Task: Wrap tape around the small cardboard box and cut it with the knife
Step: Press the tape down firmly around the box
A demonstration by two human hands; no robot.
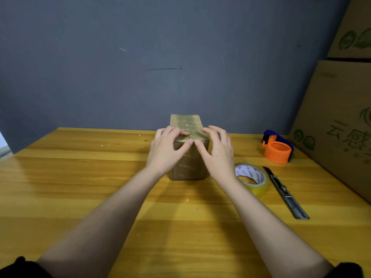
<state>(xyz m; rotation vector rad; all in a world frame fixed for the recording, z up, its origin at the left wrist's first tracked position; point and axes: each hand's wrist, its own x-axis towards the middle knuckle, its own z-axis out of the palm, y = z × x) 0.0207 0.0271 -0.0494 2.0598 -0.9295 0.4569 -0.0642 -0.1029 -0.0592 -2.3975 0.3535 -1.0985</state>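
Both hands, left hand [167, 149] and right hand [215, 151], rest open-fingered on the small cardboard box [188, 155] mid-table, apparently steadying it or smoothing tape, while the tape roll [253, 178] and knife [285, 192] lie unheld at right.

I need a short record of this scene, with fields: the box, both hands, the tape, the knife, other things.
box: small cardboard box, upright on wooden table, glossy tape on top
left hand: fingers spread on box top, thumb at front edge
right hand: same, mirrored
tape: tape roll lying right of box, not held
knife: utility knife right of roll, not held
other: orange tape dispenser; large cartons far right
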